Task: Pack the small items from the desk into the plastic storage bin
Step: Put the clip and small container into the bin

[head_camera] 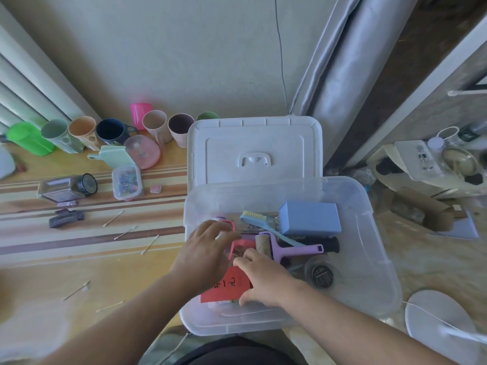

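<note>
Both hands inside the bin, settling items in place.

The desk point(79, 262) carries the clear bin point(369, 233) at its right edge, lid point(253, 146) propped behind. Inside lie a blue box point(311, 218), brush point(261, 219) and red packet point(226, 288). The left hand point(203, 251) spreads relaxed over a pink comb point(241, 245); the right hand point(263, 277) grips the packet (near corner). Next, probably, cotton swabs point(125, 233) mid-desk, needing a fine pinch.

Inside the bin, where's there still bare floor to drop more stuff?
The bin's right side, right of the blue box and round tin, is bare, as is the far strip behind the brush. The middle and near-left are crowded, with both hands over the red card.
</note>
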A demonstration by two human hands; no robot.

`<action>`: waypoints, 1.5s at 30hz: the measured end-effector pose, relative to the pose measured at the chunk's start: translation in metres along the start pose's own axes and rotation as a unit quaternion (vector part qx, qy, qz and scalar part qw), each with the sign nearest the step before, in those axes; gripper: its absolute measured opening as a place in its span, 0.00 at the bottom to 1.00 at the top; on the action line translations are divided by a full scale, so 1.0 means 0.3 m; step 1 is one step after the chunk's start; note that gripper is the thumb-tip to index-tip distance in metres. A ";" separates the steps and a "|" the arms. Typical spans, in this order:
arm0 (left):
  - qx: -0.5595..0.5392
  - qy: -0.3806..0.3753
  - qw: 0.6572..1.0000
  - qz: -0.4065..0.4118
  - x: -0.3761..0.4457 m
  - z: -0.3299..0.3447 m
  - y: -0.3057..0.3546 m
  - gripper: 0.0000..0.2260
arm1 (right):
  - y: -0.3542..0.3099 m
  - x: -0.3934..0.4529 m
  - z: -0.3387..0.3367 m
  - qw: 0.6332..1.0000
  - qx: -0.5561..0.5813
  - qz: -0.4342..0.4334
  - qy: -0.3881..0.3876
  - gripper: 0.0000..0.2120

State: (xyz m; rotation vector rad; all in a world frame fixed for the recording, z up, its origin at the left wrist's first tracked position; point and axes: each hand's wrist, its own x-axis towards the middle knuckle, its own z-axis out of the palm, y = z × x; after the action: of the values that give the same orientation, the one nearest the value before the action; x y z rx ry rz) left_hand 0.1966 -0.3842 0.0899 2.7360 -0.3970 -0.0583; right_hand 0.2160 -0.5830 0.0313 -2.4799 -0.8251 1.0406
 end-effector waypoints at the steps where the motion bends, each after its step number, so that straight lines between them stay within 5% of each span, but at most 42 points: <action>1: 0.008 -0.002 1.000 0.011 -0.009 0.006 0.001 0.18 | 0.005 -0.002 -0.008 1.000 0.002 0.004 0.004 0.39; 5: 0.017 0.023 1.000 0.001 -0.022 0.002 -0.039 0.19 | 0.026 -0.020 -0.100 0.991 0.017 0.031 0.129 0.25; 8: -0.006 0.053 0.997 -0.055 -0.019 -0.047 -0.116 0.22 | 0.004 -0.009 -0.198 0.969 -0.003 0.024 0.245 0.26; 14: -0.027 0.097 0.983 -0.152 -0.029 -0.181 -0.422 0.22 | -0.273 0.210 -0.356 0.942 -0.061 -0.074 0.322 0.22; 18: -0.007 0.057 0.965 -0.254 -0.096 -0.231 -0.704 0.24 | -0.514 0.478 -0.352 0.944 -0.051 -0.119 0.303 0.21; 23: 0.012 -0.002 0.937 -0.350 -0.262 -0.211 -1.062 0.24 | -0.726 0.876 -0.297 0.972 -0.100 -0.047 0.208 0.22; 30: 0.035 -0.066 0.901 -0.427 -0.423 -0.182 -1.448 0.32 | -0.869 1.279 -0.221 0.981 -0.052 0.106 0.151 0.47; 36: -0.024 -0.105 0.902 -0.419 -0.400 -0.125 -1.585 0.36 | -0.900 1.385 -0.140 0.970 -0.076 0.169 0.155 0.51; 41: 0.001 -0.137 0.905 -0.403 -0.406 -0.073 -1.593 0.17 | -0.865 1.332 -0.078 0.973 -0.116 0.164 0.116 0.55; 45: -0.016 -0.123 0.910 -0.395 -0.441 -0.051 -1.564 0.16 | -0.767 1.230 -0.019 0.978 -0.101 0.140 0.120 0.54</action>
State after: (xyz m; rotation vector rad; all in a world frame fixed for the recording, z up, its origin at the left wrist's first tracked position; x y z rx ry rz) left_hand 0.1961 0.0762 -0.0710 2.6705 0.6638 -0.6141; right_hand 0.3407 -0.1745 -0.0501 -2.8869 -0.5419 0.7456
